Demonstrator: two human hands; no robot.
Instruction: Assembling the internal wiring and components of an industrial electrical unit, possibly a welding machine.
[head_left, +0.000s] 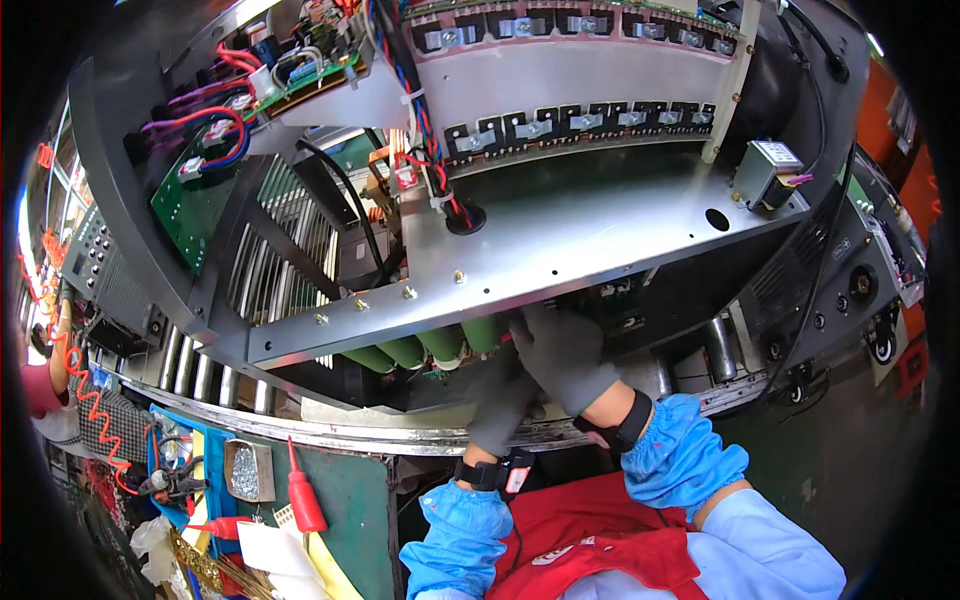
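Reaching beneath the silver shelf (590, 215) of an open chassis (520, 295), the right hand (560, 350), grey-gloved, is at the rightmost of the green cylinders (440, 345) under its front edge; the left hand (498, 402) is just lower. Both sets of fingertips are hidden; I cannot tell whether they pinch anything. A printed white label (777, 154) tops the shelf's boxy component (764, 182); white lettering marks the red apron (590, 510). Lower left, a small box (267, 472) holds silver metal pieces (244, 470).

Reaches in below the metal panel (600, 235) with grey-gloved left hand (502, 405) and right hand (562, 355), near green cylinders (441, 345); wears blue sleeve covers (680, 452).
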